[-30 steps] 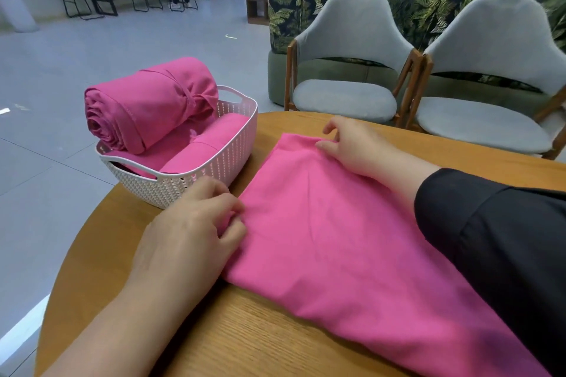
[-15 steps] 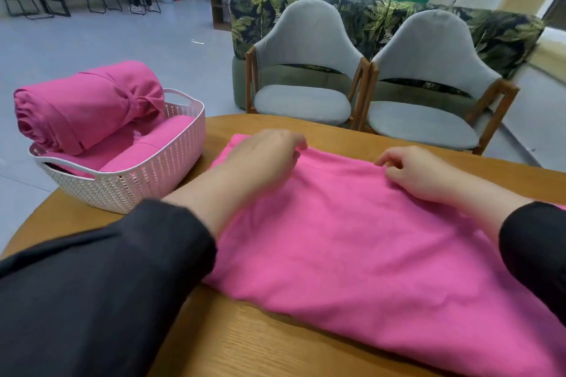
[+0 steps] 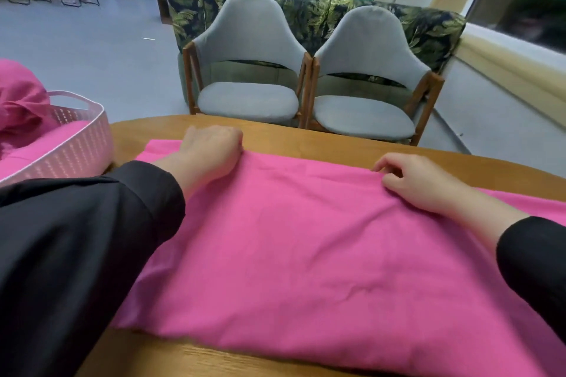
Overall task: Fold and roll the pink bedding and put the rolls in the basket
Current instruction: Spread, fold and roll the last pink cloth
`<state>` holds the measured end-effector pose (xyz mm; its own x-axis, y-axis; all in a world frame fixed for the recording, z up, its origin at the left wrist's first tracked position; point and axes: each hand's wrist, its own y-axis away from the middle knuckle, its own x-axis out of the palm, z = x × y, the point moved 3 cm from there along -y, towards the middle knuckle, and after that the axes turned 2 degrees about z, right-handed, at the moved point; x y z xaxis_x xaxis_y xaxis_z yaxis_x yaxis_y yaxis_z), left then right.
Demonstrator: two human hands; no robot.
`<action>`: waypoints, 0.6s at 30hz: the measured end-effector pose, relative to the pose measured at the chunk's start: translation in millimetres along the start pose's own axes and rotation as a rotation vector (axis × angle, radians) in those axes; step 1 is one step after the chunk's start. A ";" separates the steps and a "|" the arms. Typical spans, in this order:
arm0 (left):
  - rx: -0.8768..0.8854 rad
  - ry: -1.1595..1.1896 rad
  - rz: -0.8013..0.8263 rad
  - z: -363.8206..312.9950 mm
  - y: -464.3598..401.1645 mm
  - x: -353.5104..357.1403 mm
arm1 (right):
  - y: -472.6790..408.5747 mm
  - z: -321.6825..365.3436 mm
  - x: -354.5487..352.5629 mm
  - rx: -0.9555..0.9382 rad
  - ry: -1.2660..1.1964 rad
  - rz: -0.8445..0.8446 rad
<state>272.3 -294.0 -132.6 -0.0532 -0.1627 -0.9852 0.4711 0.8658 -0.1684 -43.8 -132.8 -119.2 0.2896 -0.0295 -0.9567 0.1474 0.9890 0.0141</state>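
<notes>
A folded pink bedding sheet [image 3: 306, 254] lies flat across the round wooden table [image 3: 306, 138]. My left hand [image 3: 211, 153] rests on its far edge near the left corner, fingers curled over the fabric edge. My right hand [image 3: 419, 180] sits on the far edge further right, fingertips pinching the fabric. At the left edge stands a white perforated basket [image 3: 76, 144] holding pink rolls [image 3: 21, 101], one large roll lying on top.
Two grey chairs [image 3: 251, 76] with wooden frames stand just beyond the table, a leaf-patterned sofa [image 3: 306, 9] behind them with a person seated facing away. A window ledge runs along the right. Open floor lies to the left.
The view has swung right, pushing the basket to the left edge. My left hand moved from the near left corner to the far edge; my right hand slid right along that edge.
</notes>
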 end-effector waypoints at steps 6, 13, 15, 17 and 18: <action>-0.046 0.104 0.094 -13.4 -8.6 6.2 | 4.3 -38.2 -12.4 -0.001 -0.029 -0.184; -0.002 0.067 0.076 -66.7 -7.5 -3.1 | 18.4 -69.6 -10.3 0.074 0.031 -0.092; 0.045 0.161 0.086 -89.0 -9.1 -3.9 | 27.8 -87.0 -17.3 0.108 0.065 -0.069; 0.101 0.179 0.092 -102.8 -11.8 -2.2 | 35.2 -108.2 -24.7 0.143 0.097 -0.063; 0.119 0.161 0.081 -105.7 -13.5 -0.3 | 36.7 -117.4 -28.2 0.146 0.111 -0.085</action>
<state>172.9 -255.5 -133.3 -0.1466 -0.0085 -0.9892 0.5795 0.8096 -0.0928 -157.6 -78.6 -125.9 0.1653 -0.0881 -0.9823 0.3053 0.9517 -0.0340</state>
